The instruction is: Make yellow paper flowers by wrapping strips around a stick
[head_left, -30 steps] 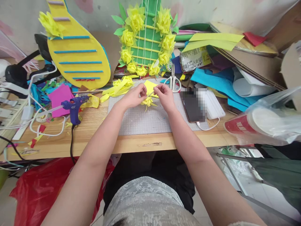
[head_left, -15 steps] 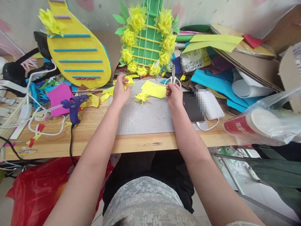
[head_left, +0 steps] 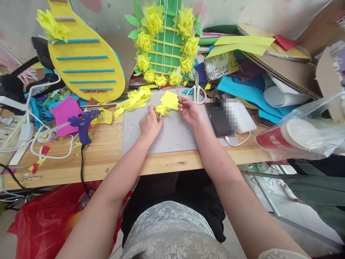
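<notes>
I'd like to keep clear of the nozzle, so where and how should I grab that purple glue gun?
Grip the purple glue gun by its handle, probably from your side with the nearer left hand: the handle points toward you, while the nozzle points right. The black cord leaves the handle's bottom.

The paper flower [head_left: 161,110] is yellow, as is the flat paper sheet [head_left: 169,99] behind it; the thin stick [head_left: 178,95] seems brownish, though it is too small to be sure. The cutting mat [head_left: 172,138] is grey, patterned with a fine pale grid. The glue gun [head_left: 84,127] is violet-blue, its cord [head_left: 81,158] black. The pear-shaped board [head_left: 88,63] is yellow, striped with blue bars [head_left: 88,71]. The green panel [head_left: 169,37] carries white strings [head_left: 165,21], yellow crossbars [head_left: 174,44] and yellow paper roses [head_left: 152,19]. The square sheet [head_left: 66,113] is magenta; the cup [head_left: 272,138] is red with white lettering.
</notes>
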The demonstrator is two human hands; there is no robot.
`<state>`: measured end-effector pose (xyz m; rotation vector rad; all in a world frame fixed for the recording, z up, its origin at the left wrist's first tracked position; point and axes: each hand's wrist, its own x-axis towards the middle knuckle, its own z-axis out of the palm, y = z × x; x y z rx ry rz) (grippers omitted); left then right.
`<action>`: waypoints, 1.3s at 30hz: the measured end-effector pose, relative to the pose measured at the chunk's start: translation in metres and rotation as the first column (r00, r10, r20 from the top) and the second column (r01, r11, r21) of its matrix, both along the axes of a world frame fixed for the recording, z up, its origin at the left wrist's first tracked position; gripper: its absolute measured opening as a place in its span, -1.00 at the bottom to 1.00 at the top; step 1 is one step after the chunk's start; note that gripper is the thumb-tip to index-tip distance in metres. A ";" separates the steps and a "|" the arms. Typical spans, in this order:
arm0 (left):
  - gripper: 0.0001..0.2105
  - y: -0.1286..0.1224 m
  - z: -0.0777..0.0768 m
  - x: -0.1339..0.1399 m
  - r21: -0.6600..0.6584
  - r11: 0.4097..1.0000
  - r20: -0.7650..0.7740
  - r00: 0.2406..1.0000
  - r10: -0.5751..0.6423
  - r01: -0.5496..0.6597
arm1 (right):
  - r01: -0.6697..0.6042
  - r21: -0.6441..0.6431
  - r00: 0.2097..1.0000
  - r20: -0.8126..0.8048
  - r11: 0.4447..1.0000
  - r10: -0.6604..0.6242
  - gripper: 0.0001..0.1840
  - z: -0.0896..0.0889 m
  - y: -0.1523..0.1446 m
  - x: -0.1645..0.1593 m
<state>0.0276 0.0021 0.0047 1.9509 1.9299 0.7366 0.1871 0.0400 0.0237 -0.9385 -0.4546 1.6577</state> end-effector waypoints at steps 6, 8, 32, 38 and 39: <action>-0.71 0.016 -0.010 -0.008 0.139 0.988 0.275 0.961 0.024 -0.065 | -0.122 0.037 0.963 -0.236 0.992 0.128 -0.64 0.003 -0.008 -0.006; -0.70 0.023 -0.017 -0.007 0.160 0.982 0.424 0.905 0.026 -0.103 | -0.117 0.071 0.964 -0.230 0.991 0.131 -0.66 0.004 -0.010 -0.007; -0.95 0.027 0.003 0.006 -0.245 0.969 0.941 0.248 0.229 0.034 | -0.012 0.392 0.634 0.714 0.920 -0.296 -0.88 -0.028 -0.004 -0.023; -0.89 0.022 0.011 0.002 -0.375 0.903 0.922 0.187 0.339 0.212 | -0.077 0.442 0.562 0.760 0.894 -0.327 -0.88 -0.024 -0.008 -0.022; -0.89 0.022 0.012 0.001 -0.374 0.904 0.921 0.196 0.336 0.207 | -0.099 0.447 0.557 0.765 0.889 -0.322 -0.88 -0.024 -0.009 -0.022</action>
